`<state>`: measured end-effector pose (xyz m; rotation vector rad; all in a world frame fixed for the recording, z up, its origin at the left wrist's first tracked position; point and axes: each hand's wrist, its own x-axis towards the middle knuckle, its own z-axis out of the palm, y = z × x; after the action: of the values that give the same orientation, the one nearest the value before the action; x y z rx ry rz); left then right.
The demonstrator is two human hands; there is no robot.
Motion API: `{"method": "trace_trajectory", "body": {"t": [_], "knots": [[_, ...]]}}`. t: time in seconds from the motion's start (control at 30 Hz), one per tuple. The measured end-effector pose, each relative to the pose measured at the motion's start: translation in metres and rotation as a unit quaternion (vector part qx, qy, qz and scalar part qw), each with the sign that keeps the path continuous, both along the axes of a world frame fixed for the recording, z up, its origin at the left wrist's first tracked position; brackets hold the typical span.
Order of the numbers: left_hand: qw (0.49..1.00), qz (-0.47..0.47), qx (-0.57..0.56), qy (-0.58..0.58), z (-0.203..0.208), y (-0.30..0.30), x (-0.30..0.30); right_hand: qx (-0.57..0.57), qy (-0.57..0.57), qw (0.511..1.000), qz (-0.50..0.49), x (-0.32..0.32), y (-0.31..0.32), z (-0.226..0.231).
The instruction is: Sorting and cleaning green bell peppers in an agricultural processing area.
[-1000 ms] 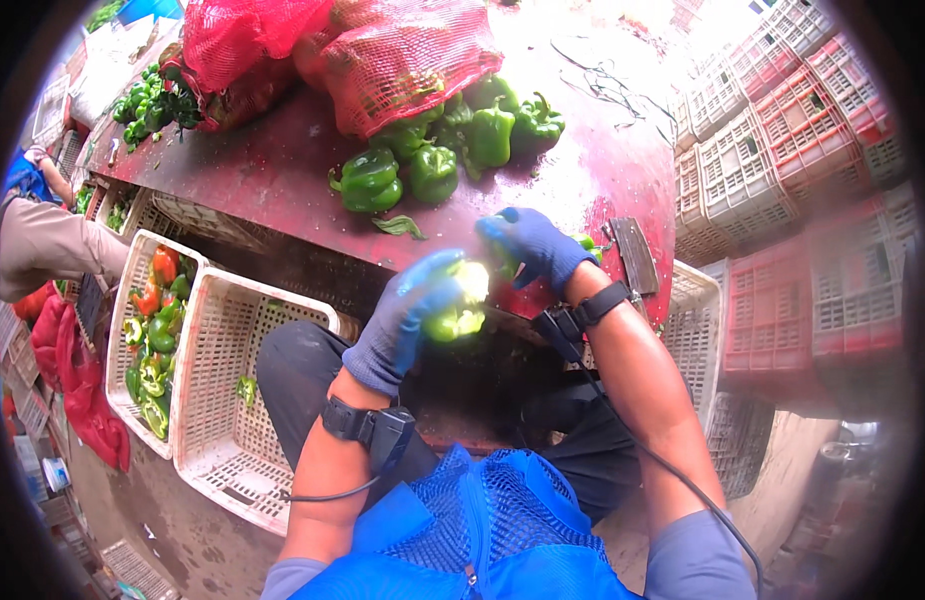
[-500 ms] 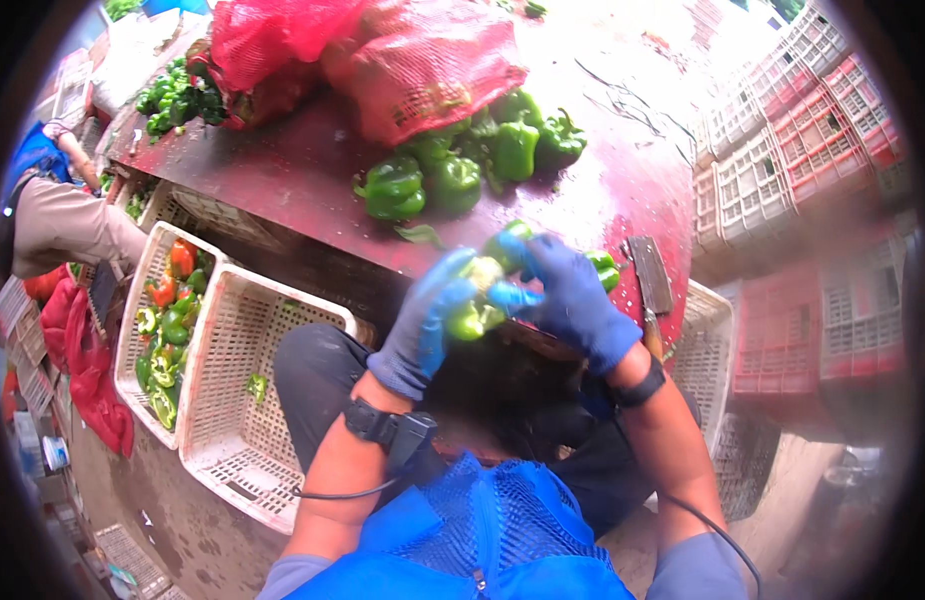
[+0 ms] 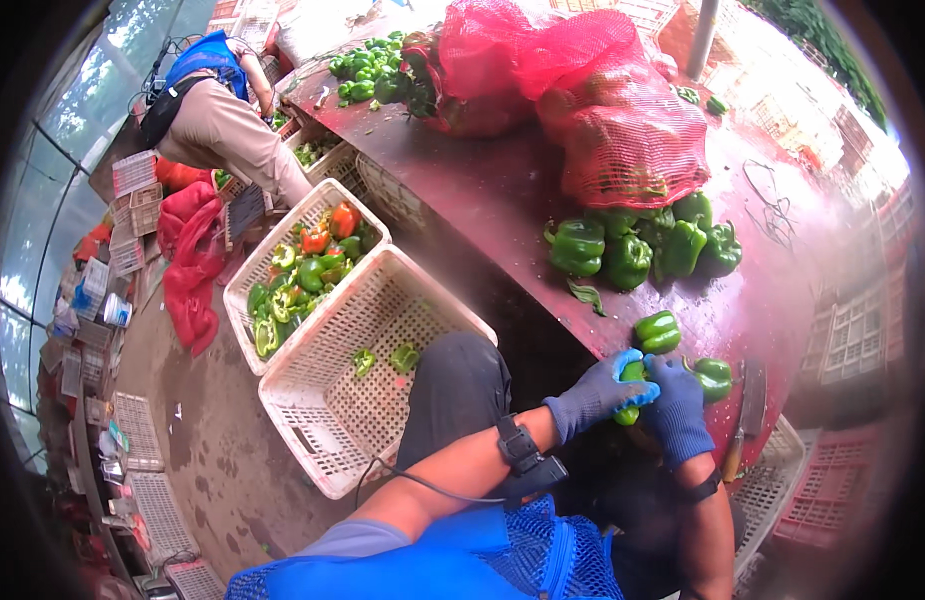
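Note:
A green bell pepper [image 3: 633,374] is held between my gloved hands at the table's front edge. My left hand [image 3: 594,393], in a blue-grey glove, curls round its left side. My right hand [image 3: 675,405] closes against its right side, with that hand's fingers partly hidden. Just beyond the hands lies a whole green pepper [image 3: 658,332], and another pepper [image 3: 711,379] rests right of my right hand. A cleaver [image 3: 751,400] lies on the table farther right, its wooden handle toward me. Pepper pieces [image 3: 404,358] sit in the white crate [image 3: 312,440] beside my left knee.
Red mesh sacks [image 3: 632,140] stand on the dark red table [image 3: 502,190], with several peppers [image 3: 627,260] spilling out. Another crate [image 3: 244,330] holds cut green and red peppers. A person [image 3: 222,110] bends over at the far left. A crate [image 3: 777,490] stands at my right.
My view has swung left, so table and hands appear farther right. The opened pepper with a pale core has left my hands; another green pepper is in them. A second piece lies in the crate.

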<state>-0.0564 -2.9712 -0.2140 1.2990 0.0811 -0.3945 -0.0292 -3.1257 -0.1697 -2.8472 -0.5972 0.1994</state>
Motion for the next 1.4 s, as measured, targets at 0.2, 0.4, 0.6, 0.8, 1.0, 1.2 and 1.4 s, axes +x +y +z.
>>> {"method": "trace_trajectory", "body": {"t": [0.2, 0.4, 0.6, 0.8, 1.0, 1.2, 1.4], "knots": [[0.999, -0.026, 0.038, 0.010, -0.001, -0.002, 0.001, 0.105, -0.027, 0.994, 0.019, -0.006, -0.002, -0.009], [0.994, -0.011, -0.109, 0.001, -0.005, 0.001, -0.001, 0.126, -0.012, 0.992, 0.019, -0.005, -0.011, -0.012], [0.993, -0.024, -0.115, 0.023, 0.035, 0.025, 0.001, 0.239, 0.023, 0.970, 0.038, -0.001, -0.004, 0.010], [0.981, -0.090, -0.174, 0.007, 0.029, 0.023, 0.008, 0.432, 0.193, 0.878, -0.066, -0.013, -0.031, 0.016], [0.962, -0.090, -0.252, 0.046, 0.042, 0.019, 0.003, 0.469, 0.285, 0.809, -0.211, -0.017, -0.071, 0.028], [0.952, 0.016, -0.300, 0.059, 0.027, 0.031, 0.005, 0.259, -0.029, 0.938, -0.229, -0.036, -0.157, 0.059], [0.962, 0.078, -0.261, 0.029, -0.002, 0.037, 0.017, -0.134, -0.028, 0.939, -0.317, -0.080, -0.284, 0.069]]}}
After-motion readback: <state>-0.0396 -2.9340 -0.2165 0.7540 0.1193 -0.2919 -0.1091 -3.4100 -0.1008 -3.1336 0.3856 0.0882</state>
